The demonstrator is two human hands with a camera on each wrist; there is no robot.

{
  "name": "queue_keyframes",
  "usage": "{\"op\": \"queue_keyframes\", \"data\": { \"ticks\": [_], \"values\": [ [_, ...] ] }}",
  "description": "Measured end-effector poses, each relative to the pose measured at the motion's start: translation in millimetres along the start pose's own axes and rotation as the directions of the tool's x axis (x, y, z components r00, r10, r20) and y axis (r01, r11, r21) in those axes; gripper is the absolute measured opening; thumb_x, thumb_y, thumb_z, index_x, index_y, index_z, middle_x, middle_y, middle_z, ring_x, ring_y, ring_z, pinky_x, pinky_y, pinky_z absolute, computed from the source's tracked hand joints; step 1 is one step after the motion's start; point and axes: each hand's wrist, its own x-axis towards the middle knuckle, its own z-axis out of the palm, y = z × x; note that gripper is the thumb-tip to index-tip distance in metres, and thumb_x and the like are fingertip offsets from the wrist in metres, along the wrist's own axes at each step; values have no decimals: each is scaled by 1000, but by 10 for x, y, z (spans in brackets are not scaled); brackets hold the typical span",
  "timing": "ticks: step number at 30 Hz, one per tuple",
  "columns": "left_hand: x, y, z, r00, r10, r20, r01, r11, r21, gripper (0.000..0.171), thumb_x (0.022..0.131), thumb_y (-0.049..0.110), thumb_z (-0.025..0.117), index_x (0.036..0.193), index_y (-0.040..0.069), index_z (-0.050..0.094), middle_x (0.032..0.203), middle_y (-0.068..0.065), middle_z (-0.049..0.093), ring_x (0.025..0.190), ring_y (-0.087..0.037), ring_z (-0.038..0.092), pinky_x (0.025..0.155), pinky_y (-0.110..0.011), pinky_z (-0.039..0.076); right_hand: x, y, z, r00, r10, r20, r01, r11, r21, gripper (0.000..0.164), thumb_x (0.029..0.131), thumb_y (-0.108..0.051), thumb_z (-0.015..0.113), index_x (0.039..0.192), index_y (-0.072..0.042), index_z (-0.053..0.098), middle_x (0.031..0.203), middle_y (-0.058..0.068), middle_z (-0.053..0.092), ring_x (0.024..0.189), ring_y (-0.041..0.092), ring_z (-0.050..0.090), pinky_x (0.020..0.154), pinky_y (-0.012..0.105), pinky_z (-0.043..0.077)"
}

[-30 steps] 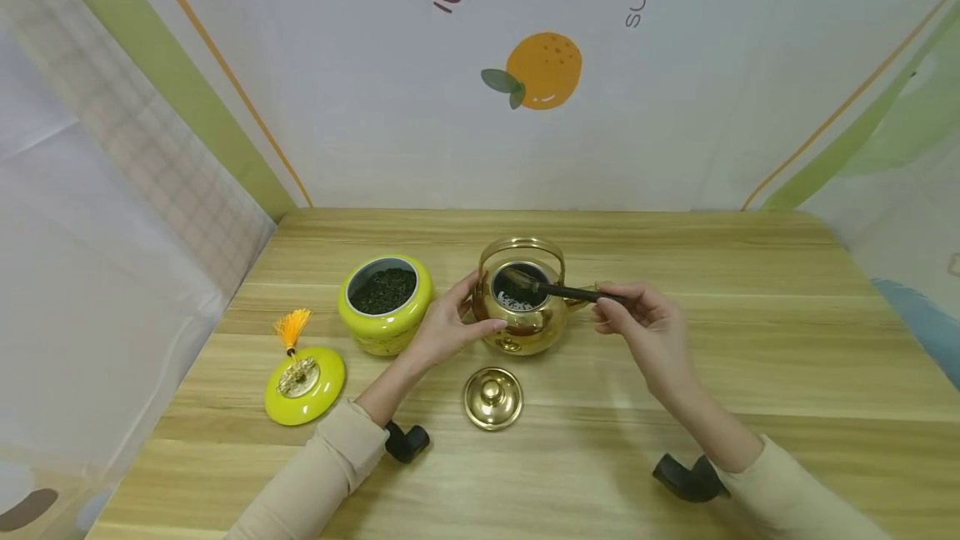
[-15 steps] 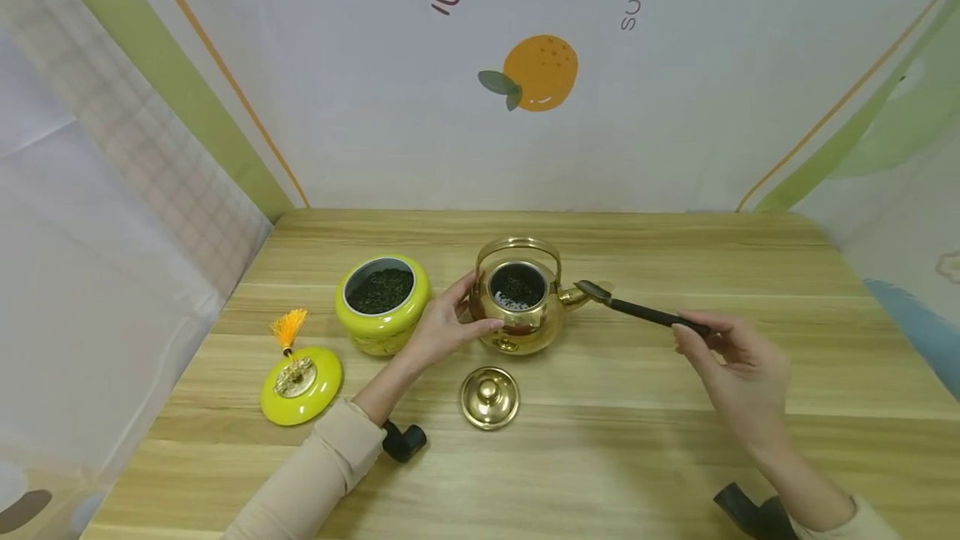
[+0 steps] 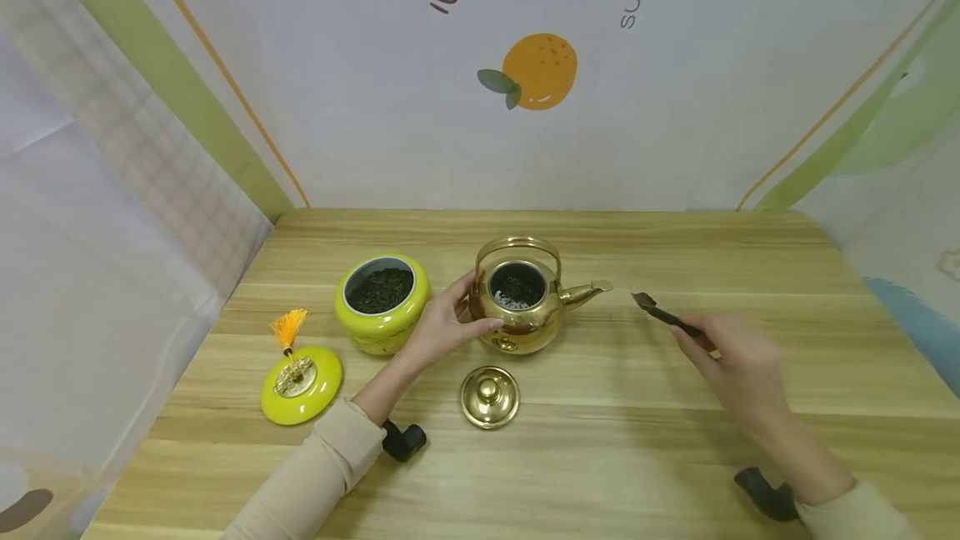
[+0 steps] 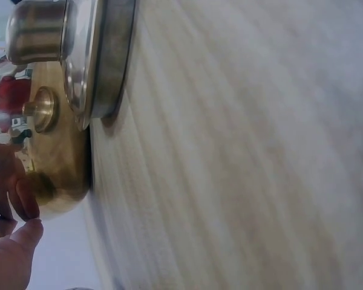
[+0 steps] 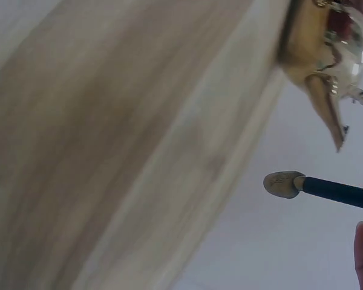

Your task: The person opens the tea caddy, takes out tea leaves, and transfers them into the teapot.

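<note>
A shiny brass teapot (image 3: 532, 332) stands upright with its mouth uncovered, dark tea leaves showing inside and its spout to the right. My left hand (image 3: 444, 330) holds the pot's left side, thumb at the front and fingers reaching behind. To the right of the spout, my right hand (image 3: 738, 361) grips the dark handle of a small tea scoop (image 3: 663, 315). The scoop is above the table, apart from the pot; its bowl (image 5: 282, 184) appears in the right wrist view. A yellow-green tea jar (image 3: 384, 325), left of the pot, holds dark leaves.
In front of the pot lies its brass lid (image 3: 489, 408). The jar's yellow lid (image 3: 324, 386), with an orange tassel (image 3: 289, 327), lies at the left. Black wrist-camera parts (image 3: 405, 442) show under the sleeves. A printed cloth (image 3: 637, 132) hangs behind the wooden table (image 3: 585, 473).
My right hand has carried the scoop out of the teapot's mouth to the right, past the spout, and the scoop has turned. My left hand has stayed on the pot.
</note>
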Motion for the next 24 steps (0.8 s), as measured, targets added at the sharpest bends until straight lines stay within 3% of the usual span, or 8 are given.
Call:
{"op": "queue_keyframes", "data": {
  "ticks": [4,8,13,20,21,24],
  "values": [
    [9,-2,2,1000,6,-6,-6,1000,3,84,78,12,77,146,1,29,150,-15,32,138,-27,32,112,-35,32,-66,23,81,997,-31,77,34,999,-30,47,98,-42,46,80,-4,67,62,0,60,53,13,50,44,21,42],
    [13,-11,-2,1000,9,-8,-9,1000,13,85,78,12,77,146,-1,28,151,-16,30,137,-28,32,113,-34,30,-125,36,151,992,-65,110,65,998,2,45,99,-38,44,81,-3,66,63,3,62,51,14,53,42,24,44],
    [17,-24,-8,1000,18,-6,-17,1000,17,85,78,13,77,146,-2,27,151,-17,29,137,-30,32,113,-35,29,-188,23,212,982,-120,145,116,993,35,44,100,-35,42,83,-4,67,66,6,63,50,16,56,41,22,47],
    [16,-27,-11,1000,10,-4,-10,1000,-2,85,78,12,77,146,-1,28,150,-18,30,137,-30,32,114,-36,29,-300,-21,278,964,-162,212,150,986,75,46,99,-42,41,84,-9,69,66,-3,59,54,7,46,43,18,38],
    [14,-22,-10,1000,10,-4,-10,1000,-2,85,78,12,77,146,0,28,150,-18,30,137,-30,32,114,-36,29,-315,-25,285,961,-165,223,150,985,83,45,99,-42,43,85,-10,69,67,-4,58,55,6,45,43,17,38],
    [13,-19,-6,1000,10,-7,-10,1000,11,85,78,13,77,146,0,28,150,-17,31,138,-29,31,114,-37,29,-346,-41,283,944,-146,296,121,988,101,23,88,-32,63,88,-10,69,68,-6,57,57,4,45,45,17,38]
  ]
}}
